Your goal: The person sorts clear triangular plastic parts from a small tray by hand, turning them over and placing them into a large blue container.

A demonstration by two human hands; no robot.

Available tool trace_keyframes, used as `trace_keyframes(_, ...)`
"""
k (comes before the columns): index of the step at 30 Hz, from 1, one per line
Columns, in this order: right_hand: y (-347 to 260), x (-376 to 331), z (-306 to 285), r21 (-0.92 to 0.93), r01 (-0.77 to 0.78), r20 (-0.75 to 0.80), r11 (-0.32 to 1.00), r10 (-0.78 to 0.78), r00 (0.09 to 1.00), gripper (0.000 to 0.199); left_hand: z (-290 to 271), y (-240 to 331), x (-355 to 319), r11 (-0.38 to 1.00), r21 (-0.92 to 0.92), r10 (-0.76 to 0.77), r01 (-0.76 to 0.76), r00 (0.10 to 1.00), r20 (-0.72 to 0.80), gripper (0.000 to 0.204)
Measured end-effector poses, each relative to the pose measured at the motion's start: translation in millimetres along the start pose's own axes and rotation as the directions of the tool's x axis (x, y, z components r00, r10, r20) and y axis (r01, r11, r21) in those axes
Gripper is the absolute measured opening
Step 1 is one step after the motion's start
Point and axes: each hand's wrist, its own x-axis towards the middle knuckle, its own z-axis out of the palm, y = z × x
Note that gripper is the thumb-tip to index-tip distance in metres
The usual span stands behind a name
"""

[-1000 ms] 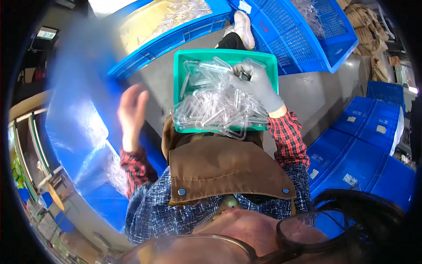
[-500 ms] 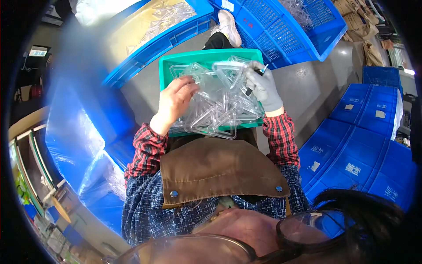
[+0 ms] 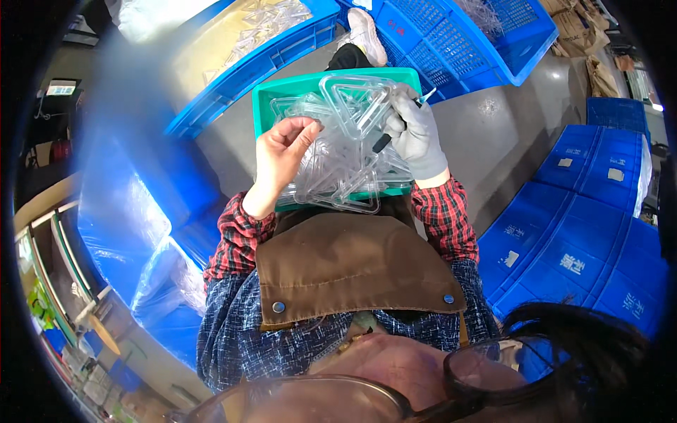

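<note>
A green bin in front of me is heaped with clear plastic triangular frames. My right hand, in a grey glove, grips one clear triangular frame by its right side above the heap. The same hand also holds a slim black-handled tool; its pale tip points up and right past the fingers, and its exact kind is unclear. My bare left hand is over the bin's left part, thumb and forefinger pinched together. Whatever sits in that pinch is too small to make out.
Beyond the bin, a large blue crate holds more clear triangles. At the far right, another blue crate contains clear pieces. Blue boxes stand to my right, and blue plastic-wrapped stacks to my left. A shoe shows past the bin.
The triangular frame in my right hand is raised and turned more into view. My left hand has drawn its fingers into a pinch, away from the pieces.
</note>
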Motion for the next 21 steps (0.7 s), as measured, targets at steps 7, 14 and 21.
trace_keyframes(7, 1.3, -7.3, 12.8, -0.07, -0.109, -0.003, 0.992, 0.109, 0.994, 0.006, 6.7, 1.5, -4.2, 0.932, -0.353, -0.087, 0.077, 0.996, -0.013, 0.017)
trace_keyframes(14, 15.6, -5.4, -0.1, 0.021, -0.133, 0.023, 0.991, 0.133, 0.991, 0.017, 4.4, 0.9, -8.3, 0.936, -0.334, -0.108, 0.109, 0.994, 0.024, 0.018)
trace_keyframes(21, 19.0, -3.8, -0.9, -0.028, -0.157, -0.025, 0.987, 0.157, 0.987, 0.019, 1.4, 5.2, -2.5, 0.843, -0.528, -0.104, 0.1, 0.994, 0.022, 0.02)
